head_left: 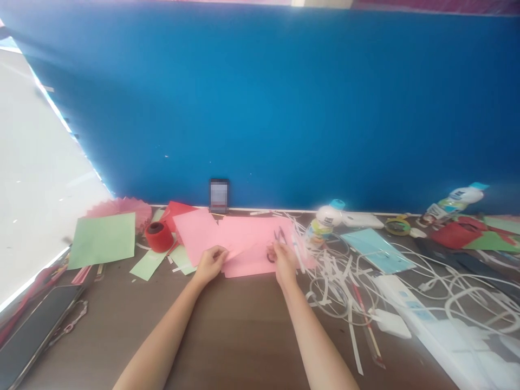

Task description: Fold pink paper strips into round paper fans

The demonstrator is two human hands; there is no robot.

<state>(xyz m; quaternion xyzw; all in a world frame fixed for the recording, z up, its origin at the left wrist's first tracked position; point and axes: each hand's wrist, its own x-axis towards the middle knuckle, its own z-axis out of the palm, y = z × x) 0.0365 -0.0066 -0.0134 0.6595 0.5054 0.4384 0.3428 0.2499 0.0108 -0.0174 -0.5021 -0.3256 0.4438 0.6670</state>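
Note:
Several pink paper sheets (255, 233) lie overlapping in front of me. My left hand (212, 264) is closed, its thumb and fingers pinching the near edge of a pink sheet. With its fingers wrapped round the handles, my right hand (285, 262) grips a pair of scissors (271, 254) over the right part of the sheets. The scissor blades point away from me; blur hides whether they touch the paper. To the left of the sheets stands a red roll (158, 236), with a red paper piece (181, 214) behind it.
Green paper (103, 241) and a phone (38, 330) lie at left. A small screen device (219, 195) leans on the blue panel (260, 108). On the right are a bottle (324, 222), paper strips, tangled white cables, a power strip (406, 295) and a light-blue packet (377, 250).

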